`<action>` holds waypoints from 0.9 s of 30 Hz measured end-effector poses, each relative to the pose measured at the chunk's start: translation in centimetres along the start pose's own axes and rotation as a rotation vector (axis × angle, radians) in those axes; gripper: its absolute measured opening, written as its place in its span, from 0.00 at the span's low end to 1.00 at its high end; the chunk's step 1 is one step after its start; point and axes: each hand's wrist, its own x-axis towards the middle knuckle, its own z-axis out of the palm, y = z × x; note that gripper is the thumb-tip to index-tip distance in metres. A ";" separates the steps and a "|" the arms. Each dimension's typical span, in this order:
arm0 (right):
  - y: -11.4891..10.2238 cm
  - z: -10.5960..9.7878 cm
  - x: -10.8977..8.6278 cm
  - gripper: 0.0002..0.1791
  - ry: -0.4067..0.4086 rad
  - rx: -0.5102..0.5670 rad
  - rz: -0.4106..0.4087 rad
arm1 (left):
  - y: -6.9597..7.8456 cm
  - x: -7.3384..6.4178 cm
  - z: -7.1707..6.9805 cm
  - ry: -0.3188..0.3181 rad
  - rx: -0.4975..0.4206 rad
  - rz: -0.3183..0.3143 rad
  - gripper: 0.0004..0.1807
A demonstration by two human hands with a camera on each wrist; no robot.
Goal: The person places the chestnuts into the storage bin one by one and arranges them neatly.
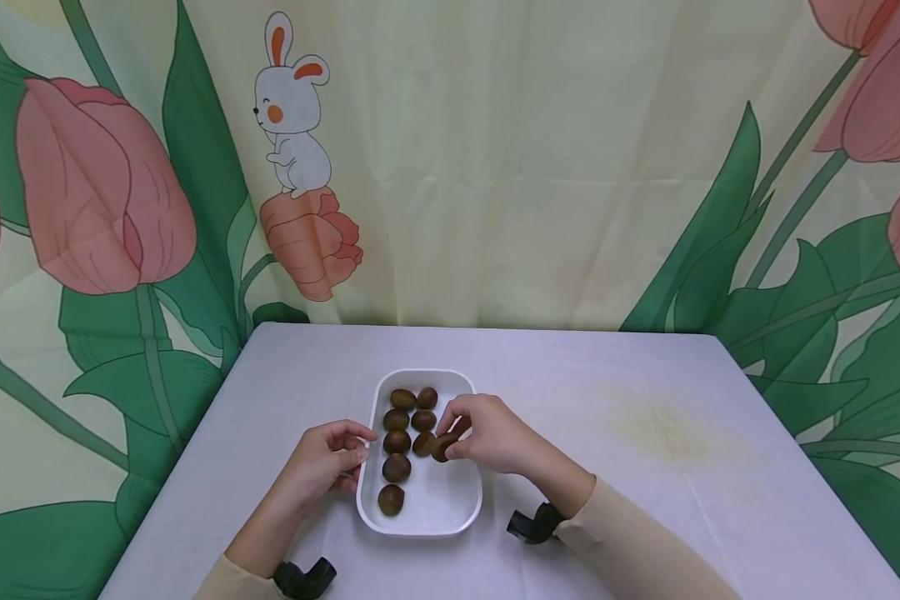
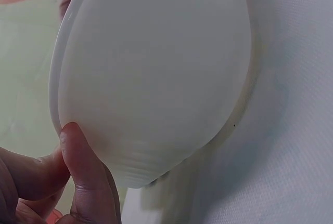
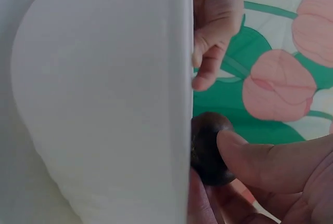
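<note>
A white tray (image 1: 435,517) holds several brown chestnuts (image 1: 396,467), set in a longer left row and a shorter row beside it. My right hand (image 1: 487,433) pinches one chestnut (image 1: 442,447) between thumb and fingers above the tray, close by the second row. That chestnut (image 3: 210,148) also shows by the tray's rim in the right wrist view, the thumb on one side. At the tray's left edge, my left hand (image 1: 322,458) grips the rim. In the left wrist view the left thumb (image 2: 86,172) lies against the tray's outer wall (image 2: 156,78).
A white cloth covers the table (image 1: 607,467). Behind it hangs a curtain (image 1: 495,167) printed with tulips, leaves and a rabbit on a carrot. Black wrist mounts (image 1: 536,525) sit at both sleeves, just above the tabletop.
</note>
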 end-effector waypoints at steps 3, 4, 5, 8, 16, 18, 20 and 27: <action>-0.2 0.5 0.5 0.15 0.008 -0.030 0.001 | 0.0 0.0 0.0 -0.001 0.003 0.000 0.13; -0.3 0.6 0.7 0.15 0.008 -0.037 -0.002 | 0.0 0.0 0.1 -0.001 0.003 0.000 0.13; -0.3 0.7 0.8 0.15 0.005 -0.045 -0.006 | 0.0 0.0 0.1 -0.001 0.004 -0.001 0.13; -0.5 0.9 1.3 0.15 -0.009 -0.062 -0.033 | 0.0 0.0 0.1 0.000 0.003 -0.004 0.13; -0.3 1.6 2.2 0.15 -0.068 -0.108 -0.091 | 0.0 0.0 0.0 -0.003 0.010 -0.006 0.13; -0.2 1.9 2.3 0.16 -0.079 -0.129 -0.094 | 0.0 0.1 0.0 -0.003 0.011 -0.006 0.13; -0.1 2.0 2.5 0.17 -0.087 -0.154 -0.097 | -0.1 0.1 0.0 -0.005 0.010 -0.004 0.13; -0.2 2.4 3.0 0.16 -0.117 -0.235 -0.140 | -0.1 0.1 -0.1 -0.010 0.003 0.003 0.13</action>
